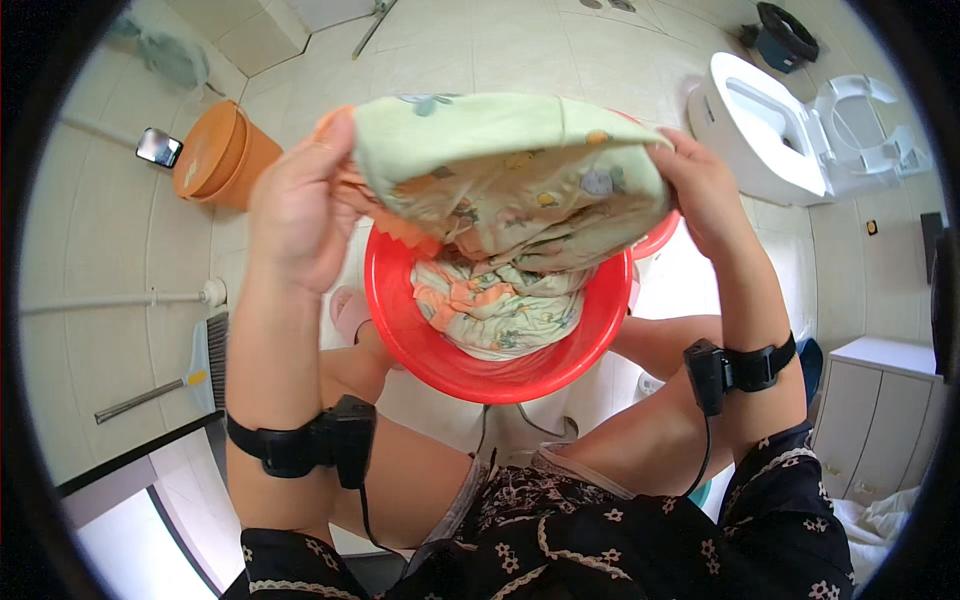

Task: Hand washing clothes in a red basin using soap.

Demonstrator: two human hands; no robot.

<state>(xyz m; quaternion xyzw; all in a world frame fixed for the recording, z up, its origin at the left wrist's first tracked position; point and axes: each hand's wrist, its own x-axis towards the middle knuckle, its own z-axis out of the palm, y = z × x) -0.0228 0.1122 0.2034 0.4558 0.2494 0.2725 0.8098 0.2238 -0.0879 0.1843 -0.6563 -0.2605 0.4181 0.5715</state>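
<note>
A pale green printed cloth (pixel 510 187) with orange ruffled trim (pixel 405 229) is stretched between my two hands. My left hand (pixel 304 195) grips its left end at the orange trim. The right end is pinched in my right hand (pixel 694 176). The cloth hangs in folds over a red plastic basin (pixel 390 322) between my knees. Inside the basin lies a bunched part of matching fabric (pixel 517 315), pale with an orange patch. Whether it joins the raised cloth is hidden by the folds.
A lidded orange bucket (pixel 225 154) stands on the left, beside a phone (pixel 159 148) on the wall side. At the right are a white toilet (pixel 765 127), a dark bin (pixel 784 41) and a white cabinet (pixel 874 412). A broom (pixel 202 375) is at the lower left. Part of another red basin (pixel 656 236) shows behind.
</note>
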